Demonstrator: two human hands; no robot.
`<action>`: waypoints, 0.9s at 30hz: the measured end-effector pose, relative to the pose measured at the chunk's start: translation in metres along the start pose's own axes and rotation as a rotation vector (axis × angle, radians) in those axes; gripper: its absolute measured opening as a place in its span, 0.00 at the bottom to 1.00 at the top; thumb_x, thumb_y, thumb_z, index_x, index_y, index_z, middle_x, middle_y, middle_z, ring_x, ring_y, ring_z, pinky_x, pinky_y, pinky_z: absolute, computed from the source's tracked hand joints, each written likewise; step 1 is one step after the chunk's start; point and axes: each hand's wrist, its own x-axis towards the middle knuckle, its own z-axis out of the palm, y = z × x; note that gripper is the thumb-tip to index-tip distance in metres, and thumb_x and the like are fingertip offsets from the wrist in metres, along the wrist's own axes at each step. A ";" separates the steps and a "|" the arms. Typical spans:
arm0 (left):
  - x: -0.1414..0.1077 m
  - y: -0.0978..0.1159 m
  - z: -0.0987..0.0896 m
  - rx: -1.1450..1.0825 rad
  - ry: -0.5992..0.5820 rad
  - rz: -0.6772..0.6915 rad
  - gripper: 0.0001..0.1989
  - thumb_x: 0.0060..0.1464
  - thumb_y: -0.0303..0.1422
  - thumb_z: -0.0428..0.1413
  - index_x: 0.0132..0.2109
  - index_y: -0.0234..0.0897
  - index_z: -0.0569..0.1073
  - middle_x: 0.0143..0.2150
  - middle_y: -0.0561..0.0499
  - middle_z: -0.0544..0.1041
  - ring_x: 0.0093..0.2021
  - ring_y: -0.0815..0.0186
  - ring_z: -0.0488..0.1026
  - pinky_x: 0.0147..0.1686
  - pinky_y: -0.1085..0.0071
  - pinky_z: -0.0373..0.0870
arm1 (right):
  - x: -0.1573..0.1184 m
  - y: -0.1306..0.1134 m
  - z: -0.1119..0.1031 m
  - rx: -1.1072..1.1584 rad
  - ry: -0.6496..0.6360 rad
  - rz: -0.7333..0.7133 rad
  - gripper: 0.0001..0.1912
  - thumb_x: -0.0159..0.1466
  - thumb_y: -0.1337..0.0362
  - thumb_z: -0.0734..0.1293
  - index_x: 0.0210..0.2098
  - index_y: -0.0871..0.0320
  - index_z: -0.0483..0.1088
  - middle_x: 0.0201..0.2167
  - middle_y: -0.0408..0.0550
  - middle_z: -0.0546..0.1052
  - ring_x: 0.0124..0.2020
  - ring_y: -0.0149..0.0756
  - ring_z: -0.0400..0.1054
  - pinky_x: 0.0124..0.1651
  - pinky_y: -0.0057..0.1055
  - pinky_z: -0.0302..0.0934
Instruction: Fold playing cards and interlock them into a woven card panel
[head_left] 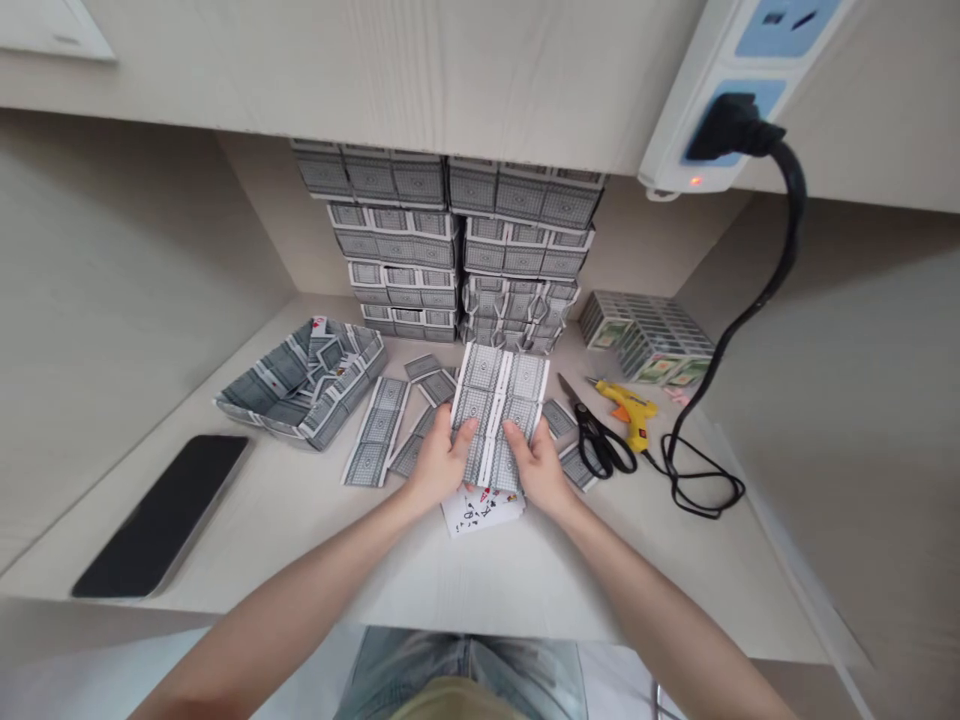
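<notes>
Both hands hold a panel of joined playing cards (480, 385), patterned backs facing up, with a pale seam down its middle. My left hand (442, 455) grips the left side, thumb on top. My right hand (538, 462) grips the right side the same way. Beneath the panel, a few face-up playing cards (480, 515) lie on the desk. To the left is a strip of joined cards (376, 432), with more loose card pieces partly hidden around the hands. Black-handled scissors (596, 440) lie to the right of my right hand.
Stacked card boxes (405, 235) stand at the back. A card tray (330, 420) and a dark phone (165, 515) are at left. On the right are a yellow glue gun (634, 410), wrapped card packs (652, 340) and a black cable (750, 315) hanging from a power strip (675, 150).
</notes>
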 end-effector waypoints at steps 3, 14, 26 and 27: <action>-0.002 0.001 0.002 0.105 -0.032 -0.019 0.16 0.53 0.45 0.48 0.44 0.40 0.60 0.29 0.54 0.70 0.13 0.71 0.65 0.08 0.75 0.59 | -0.001 0.000 0.001 -0.042 0.012 -0.037 0.22 0.59 0.55 0.61 0.51 0.56 0.58 0.49 0.51 0.69 0.48 0.38 0.64 0.52 0.38 0.57; 0.003 0.001 -0.008 0.073 -0.190 0.066 0.18 0.53 0.45 0.48 0.47 0.41 0.61 0.32 0.53 0.71 0.19 0.71 0.66 0.20 0.73 0.66 | 0.000 -0.019 -0.008 0.022 -0.061 -0.046 0.18 0.58 0.56 0.63 0.47 0.53 0.60 0.45 0.47 0.70 0.46 0.38 0.64 0.51 0.36 0.57; 0.007 0.018 -0.019 -0.681 -0.454 -0.212 0.31 0.51 0.54 0.44 0.52 0.35 0.65 0.49 0.38 0.71 0.50 0.50 0.67 0.44 0.51 0.66 | 0.002 -0.015 -0.031 -0.782 -0.144 -0.699 0.23 0.56 0.73 0.60 0.47 0.45 0.69 0.40 0.47 0.70 0.39 0.39 0.60 0.42 0.39 0.58; 0.007 0.019 -0.020 -0.675 -0.433 -0.243 0.27 0.51 0.49 0.48 0.52 0.35 0.65 0.49 0.39 0.72 0.49 0.50 0.68 0.43 0.51 0.68 | 0.003 -0.016 -0.030 -0.790 -0.193 -0.709 0.23 0.56 0.72 0.61 0.48 0.45 0.68 0.41 0.47 0.70 0.41 0.40 0.60 0.44 0.40 0.57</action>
